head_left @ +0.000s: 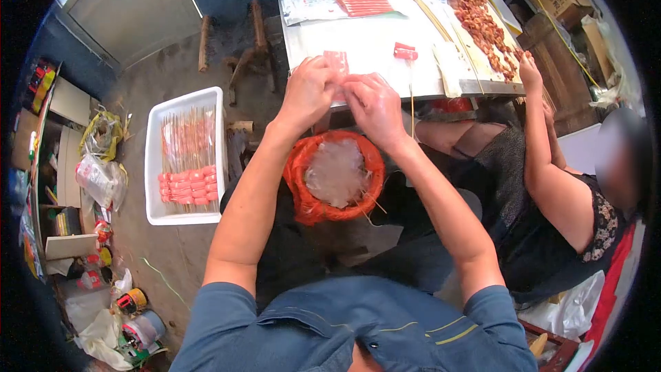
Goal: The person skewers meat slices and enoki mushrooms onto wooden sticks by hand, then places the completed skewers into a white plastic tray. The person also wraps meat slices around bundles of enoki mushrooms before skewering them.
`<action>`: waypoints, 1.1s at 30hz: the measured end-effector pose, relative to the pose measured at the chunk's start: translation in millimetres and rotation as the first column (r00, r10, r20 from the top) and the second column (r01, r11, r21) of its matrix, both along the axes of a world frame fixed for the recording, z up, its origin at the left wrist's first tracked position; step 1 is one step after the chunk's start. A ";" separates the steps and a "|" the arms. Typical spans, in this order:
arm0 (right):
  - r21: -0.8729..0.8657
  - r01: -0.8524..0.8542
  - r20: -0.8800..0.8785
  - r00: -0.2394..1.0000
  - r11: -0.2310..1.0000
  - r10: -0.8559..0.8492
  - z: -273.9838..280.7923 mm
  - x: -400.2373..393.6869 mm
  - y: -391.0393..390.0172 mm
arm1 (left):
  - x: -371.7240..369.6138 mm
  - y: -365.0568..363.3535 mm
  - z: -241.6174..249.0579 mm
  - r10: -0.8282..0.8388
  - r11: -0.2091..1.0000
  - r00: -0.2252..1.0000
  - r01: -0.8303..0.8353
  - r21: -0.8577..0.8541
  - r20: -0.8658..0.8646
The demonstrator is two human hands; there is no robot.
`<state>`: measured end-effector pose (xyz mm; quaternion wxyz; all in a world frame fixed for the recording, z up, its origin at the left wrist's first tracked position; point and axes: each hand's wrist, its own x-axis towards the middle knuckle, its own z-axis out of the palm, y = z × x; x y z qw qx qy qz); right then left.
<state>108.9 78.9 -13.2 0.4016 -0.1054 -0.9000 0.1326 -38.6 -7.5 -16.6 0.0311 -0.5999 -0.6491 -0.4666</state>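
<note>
Over the table's near edge, my left hand (310, 91) pinches a small pink-and-white printed plastic wrapper (336, 61). My right hand (375, 105) meets it from the other side, fingers closed at the wrapper's lower end; whether anything lies inside the wrapper is hidden. To the right, a red packet on a thin skewer (405, 51) rests on the white tabletop (313, 40), its stick hanging past the edge. Below my hands stands a bucket lined with red plastic (379, 165), holding a whitish, translucent mass.
On the left floor, a white tray (152, 165) holds rows of skewers with red wrapped ends. Red sticks (361, 3) lie on foil at the table's back. Brown chunks (482, 21) and bamboo skewers (427, 10) lie to the right. A person (544, 186) sits close on my right.
</note>
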 end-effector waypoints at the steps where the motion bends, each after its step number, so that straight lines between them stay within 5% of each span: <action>1: -0.004 -0.019 -0.006 1.000 1.000 0.019 0.2 3.2 -2.7 | 2.4 -3.6 1.0 0.003 1.000 1.000 -0.003 -0.017 -0.015; 14: 0.089 -0.068 -0.030 0.997 0.994 0.071 -3.7 14.5 -12.4 | 5.2 -19.1 1.2 -0.051 0.999 0.998 0.051 -0.008 0.039; 20: -0.027 -0.052 0.040 0.998 0.998 0.053 7.3 10.5 -8.4 | -1.2 -22.2 6.7 -0.104 0.993 0.994 0.107 -0.058 0.042; 22: -0.163 -0.003 0.086 0.996 0.987 0.018 9.9 9.3 -6.5 | -2.6 -24.9 10.4 -0.164 0.981 0.976 0.176 -0.076 0.143; 26: -0.393 0.022 0.088 0.996 0.919 0.014 3.1 7.1 -0.2 | -1.0 -25.0 4.2 -0.179 0.983 0.980 0.182 -0.033 0.082; 28: -0.476 0.044 0.118 0.993 0.878 0.014 4.9 5.5 0.3 | 0.9 -20.6 0.9 -0.082 0.995 0.992 0.087 -0.053 0.101; 33: -0.329 0.050 0.080 0.997 0.943 -0.025 3.9 6.5 -2.7 | 4.9 -12.6 -2.3 0.018 0.999 0.997 -0.015 -0.045 0.081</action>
